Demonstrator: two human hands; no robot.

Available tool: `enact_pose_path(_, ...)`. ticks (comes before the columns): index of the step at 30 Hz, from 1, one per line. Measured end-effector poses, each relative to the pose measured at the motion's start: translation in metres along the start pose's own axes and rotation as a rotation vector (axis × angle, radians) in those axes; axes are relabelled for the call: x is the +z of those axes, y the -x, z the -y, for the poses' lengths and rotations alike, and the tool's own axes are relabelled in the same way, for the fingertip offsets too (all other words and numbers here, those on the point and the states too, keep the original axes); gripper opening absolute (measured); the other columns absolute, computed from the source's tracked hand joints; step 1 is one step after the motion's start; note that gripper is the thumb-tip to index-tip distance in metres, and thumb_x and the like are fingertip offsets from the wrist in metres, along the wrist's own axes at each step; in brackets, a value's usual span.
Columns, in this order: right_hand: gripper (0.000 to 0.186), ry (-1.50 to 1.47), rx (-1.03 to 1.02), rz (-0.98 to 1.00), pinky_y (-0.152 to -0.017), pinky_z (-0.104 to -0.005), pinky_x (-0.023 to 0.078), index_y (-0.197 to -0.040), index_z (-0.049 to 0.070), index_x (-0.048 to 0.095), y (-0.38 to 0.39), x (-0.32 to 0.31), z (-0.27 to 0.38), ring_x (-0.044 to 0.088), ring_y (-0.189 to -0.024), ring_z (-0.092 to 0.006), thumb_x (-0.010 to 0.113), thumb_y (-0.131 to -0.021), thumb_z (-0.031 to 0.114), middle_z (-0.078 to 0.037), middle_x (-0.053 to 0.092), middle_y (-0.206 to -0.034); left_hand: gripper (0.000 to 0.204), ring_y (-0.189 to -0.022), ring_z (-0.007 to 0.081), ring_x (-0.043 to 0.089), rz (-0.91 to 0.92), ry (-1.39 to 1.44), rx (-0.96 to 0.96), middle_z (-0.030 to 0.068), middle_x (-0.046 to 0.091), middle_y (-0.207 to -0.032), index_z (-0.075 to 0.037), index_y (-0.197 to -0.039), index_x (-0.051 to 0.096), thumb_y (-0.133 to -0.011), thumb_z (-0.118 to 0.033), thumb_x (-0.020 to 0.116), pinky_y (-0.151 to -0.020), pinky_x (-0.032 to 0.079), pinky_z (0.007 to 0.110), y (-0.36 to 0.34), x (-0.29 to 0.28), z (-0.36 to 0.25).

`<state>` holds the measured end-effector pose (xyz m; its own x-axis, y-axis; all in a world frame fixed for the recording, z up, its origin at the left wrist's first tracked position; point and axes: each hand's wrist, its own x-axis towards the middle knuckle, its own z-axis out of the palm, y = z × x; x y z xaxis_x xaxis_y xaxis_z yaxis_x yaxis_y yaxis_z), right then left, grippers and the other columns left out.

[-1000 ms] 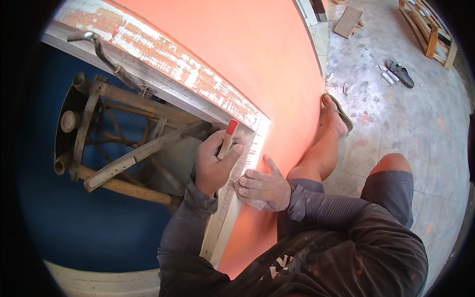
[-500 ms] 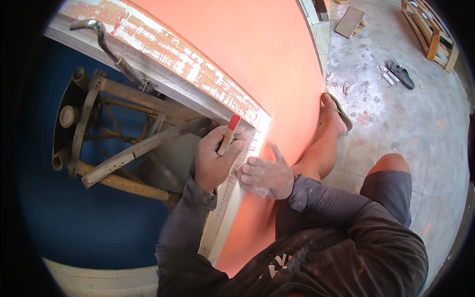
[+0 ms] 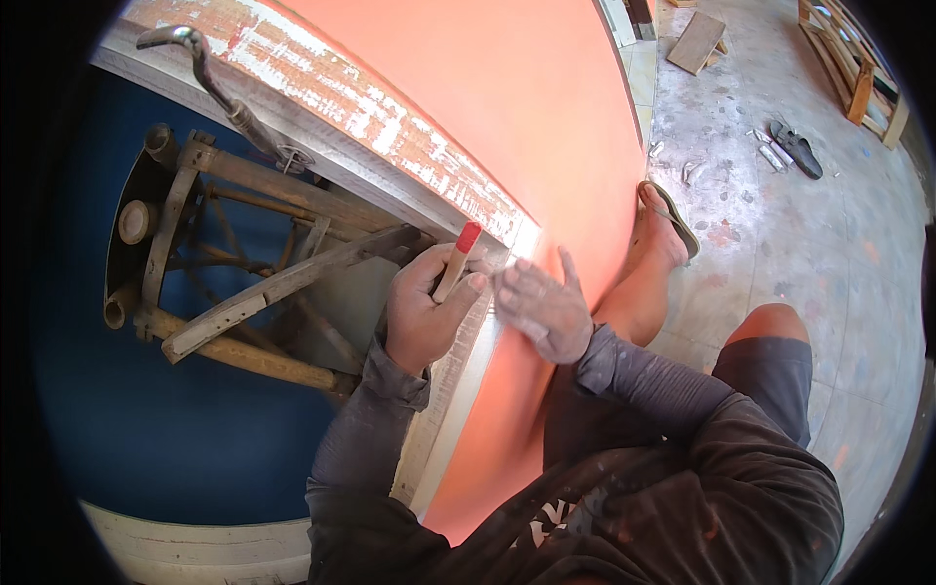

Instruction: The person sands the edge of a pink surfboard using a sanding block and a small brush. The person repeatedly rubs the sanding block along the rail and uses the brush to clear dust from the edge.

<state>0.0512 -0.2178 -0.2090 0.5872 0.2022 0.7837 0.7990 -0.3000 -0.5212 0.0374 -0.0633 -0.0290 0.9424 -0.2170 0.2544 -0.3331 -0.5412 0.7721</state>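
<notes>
My left hand (image 3: 426, 314) is closed around a pale wooden handle with a red end (image 3: 458, 259), which sticks up past the thumb. The tool's other end is hidden in the hand. It is close to the inner side of a wooden window frame (image 3: 447, 390). Across the frame's white edge, my right hand (image 3: 542, 309) is stretched out with fingers lying flat and the thumb raised apart. Its fingertips are beside the frame corner, near my left hand. Dust coats both hands. The frame's upper rail (image 3: 341, 95) has patchy white paint over bare, reddish wood.
A bent metal window latch (image 3: 210, 83) juts from the upper rail. Beyond the opening stands a wood-and-bamboo structure (image 3: 263, 292) against blue. A salmon-coloured wall (image 3: 507, 88) borders the frame. On the stained floor lie a dark shoe (image 3: 797, 150), a board (image 3: 696, 42) and a wooden rack (image 3: 858, 78).
My right hand has shifted up and to the right along the frame edge, toward the corner. My left hand keeps the wooden handle and has barely moved.
</notes>
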Motion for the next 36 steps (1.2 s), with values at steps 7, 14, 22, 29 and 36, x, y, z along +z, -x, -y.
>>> enact_pose_path(7, 0.044, -0.207, 0.006, 0.032, -0.119, -0.0650, 0.011, -0.138, 0.016, 0.059, 0.018, 0.008, 0.049, 0.041, -0.147, -0.0260, 0.064, -0.094, 0.019, -0.006, 0.050, -0.154, 0.021, -0.091, 0.0124, 0.064, 0.005, 0.021, -0.033, 0.0078, 0.070, -0.099, 0.003, -0.109, 0.066, -0.092, -0.007, 0.070, -0.083, 0.052, 0.030, 0.001, 0.000, 0.003)
enact_pose_path(14, 0.052, -0.046, 0.025, -0.069, -0.119, -0.0670, 0.009, -0.141, 0.018, 0.058, 0.006, 0.014, -0.006, 0.038, -0.148, -0.0253, 0.066, -0.091, 0.029, -0.005, 0.046, -0.156, 0.022, -0.093, 0.0134, 0.064, 0.014, -0.022, -0.045, 0.0085, 0.070, -0.100, 0.003, -0.110, 0.066, -0.092, -0.007, 0.070, -0.084, 0.052, 0.030, 0.004, -0.001, -0.005)
enact_pose_path(22, 0.050, -0.110, -0.086, 0.053, -0.117, -0.0715, 0.011, -0.142, 0.019, 0.055, 0.019, 0.011, 0.042, 0.035, -0.150, -0.0238, 0.058, -0.094, 0.034, -0.004, 0.043, -0.158, 0.022, -0.093, 0.0129, 0.064, 0.012, -0.010, -0.026, 0.0086, 0.070, -0.100, 0.003, -0.110, 0.066, -0.092, -0.008, 0.070, -0.084, 0.052, 0.030, 0.003, -0.002, 0.001)
enact_pose_path(29, 0.047, 0.038, 0.203, -0.079, -0.117, -0.0685, 0.014, -0.139, 0.019, 0.058, -0.006, 0.000, -0.011, 0.042, -0.145, -0.0245, 0.063, -0.093, 0.028, -0.003, 0.050, -0.152, 0.022, -0.093, 0.0122, 0.063, 0.010, 0.003, -0.042, 0.0082, 0.070, -0.099, 0.003, -0.111, 0.066, -0.092, -0.008, 0.070, -0.084, 0.052, 0.029, 0.001, 0.000, -0.003)
enact_pose_path(36, 0.041, -0.138, -0.044, -0.004, -0.118, -0.0680, 0.013, -0.135, 0.022, 0.061, 0.018, 0.013, 0.041, 0.049, -0.141, -0.0245, 0.065, -0.094, 0.023, -0.004, 0.058, -0.144, 0.022, -0.093, 0.0124, 0.063, 0.014, 0.003, -0.009, 0.0081, 0.070, -0.099, 0.004, -0.111, 0.066, -0.092, -0.008, 0.070, -0.084, 0.052, 0.029, 0.000, -0.002, 0.000)
